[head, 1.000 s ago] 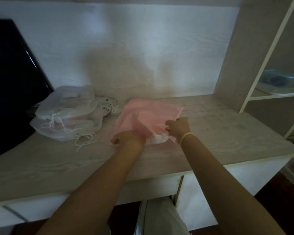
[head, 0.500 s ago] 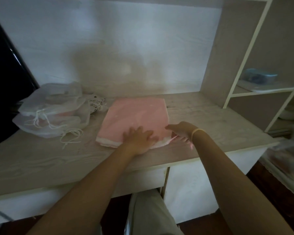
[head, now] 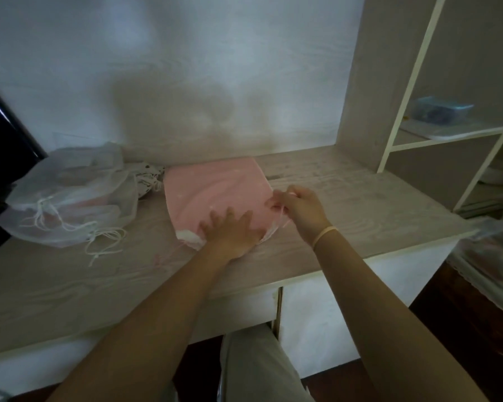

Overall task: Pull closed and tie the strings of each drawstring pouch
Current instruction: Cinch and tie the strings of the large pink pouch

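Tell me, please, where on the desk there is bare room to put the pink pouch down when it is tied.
Bare wood lies to the right of the pink pouch, up to the shelf post, and along the front edge of the desk on the left. The back left is crowded with white pouches and loose strings. The left hand presses the pouch; the right hand pinches its string.

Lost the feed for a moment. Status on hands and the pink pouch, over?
Left hand flat on pink pouch, pinning it. Right hand pinching its string at right edge. Not tied. Nothing blocking; white pouches left.
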Demonstrator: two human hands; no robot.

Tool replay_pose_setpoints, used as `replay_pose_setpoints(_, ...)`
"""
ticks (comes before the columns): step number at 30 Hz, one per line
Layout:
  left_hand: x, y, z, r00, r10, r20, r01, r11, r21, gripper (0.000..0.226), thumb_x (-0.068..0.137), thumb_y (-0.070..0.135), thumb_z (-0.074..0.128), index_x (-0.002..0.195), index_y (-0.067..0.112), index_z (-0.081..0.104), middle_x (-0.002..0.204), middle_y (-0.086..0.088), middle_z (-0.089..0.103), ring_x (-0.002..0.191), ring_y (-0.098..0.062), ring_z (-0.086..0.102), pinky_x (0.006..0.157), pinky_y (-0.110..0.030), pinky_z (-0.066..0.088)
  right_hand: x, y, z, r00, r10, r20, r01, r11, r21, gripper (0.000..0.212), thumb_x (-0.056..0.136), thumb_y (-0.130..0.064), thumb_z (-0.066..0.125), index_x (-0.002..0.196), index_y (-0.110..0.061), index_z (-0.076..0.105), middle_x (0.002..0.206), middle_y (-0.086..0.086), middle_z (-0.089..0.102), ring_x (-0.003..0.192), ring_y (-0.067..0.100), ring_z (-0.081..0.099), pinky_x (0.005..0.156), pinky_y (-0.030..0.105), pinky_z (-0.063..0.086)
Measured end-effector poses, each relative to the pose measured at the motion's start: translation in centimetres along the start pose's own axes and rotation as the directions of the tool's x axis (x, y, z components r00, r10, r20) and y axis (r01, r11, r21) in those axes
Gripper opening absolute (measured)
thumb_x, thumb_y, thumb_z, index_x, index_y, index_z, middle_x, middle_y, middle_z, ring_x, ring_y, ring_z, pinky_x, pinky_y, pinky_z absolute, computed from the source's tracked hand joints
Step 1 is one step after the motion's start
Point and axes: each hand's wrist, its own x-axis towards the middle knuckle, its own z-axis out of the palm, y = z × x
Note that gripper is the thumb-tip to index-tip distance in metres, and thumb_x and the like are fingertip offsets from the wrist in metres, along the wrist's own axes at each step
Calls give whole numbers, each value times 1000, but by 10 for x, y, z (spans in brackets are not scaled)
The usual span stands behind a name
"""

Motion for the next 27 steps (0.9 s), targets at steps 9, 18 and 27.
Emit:
replay_pose_setpoints(9, -8, -40, -11, 870, 52, -491, -94, 994, -61, 39, 91, 26, 49, 129, 18, 56, 157, -13, 24, 146, -30, 16, 116, -46, 17, 4, 15, 58, 937, 66, 343, 222, 644, -732, 46, 93, -36, 55, 56, -16, 37, 58, 1, 39, 56, 15, 36, 57, 30, 29)
replay_pose_setpoints(18, -25, -116, -36, 884, -468, -7, 166, 327, -930, 40, 90, 24, 50, 121, -1, 53, 115, -20, 65, 86, -32, 68, 65, -30, 49, -3, 22, 105, 884, 141, 446, 391, 302, -870, 81, 64, -78, 63, 110, -11, 59, 109, 6, 63, 97, 25, 56, 74, 30, 35)
replay_pose_setpoints(27, -49, -138, -37, 942, -101, 319, 332, 145, -932, 40, 95, 46, 45, 68, 18, 49, 44, 6, 29, 32, -7, 19, 37, -14, 11, -3, 21, 119, 923, 95, 373, 312, 385, -869, 71, 69, -72, 64, 105, -11, 58, 99, 4, 60, 93, 25, 57, 72, 31, 37)
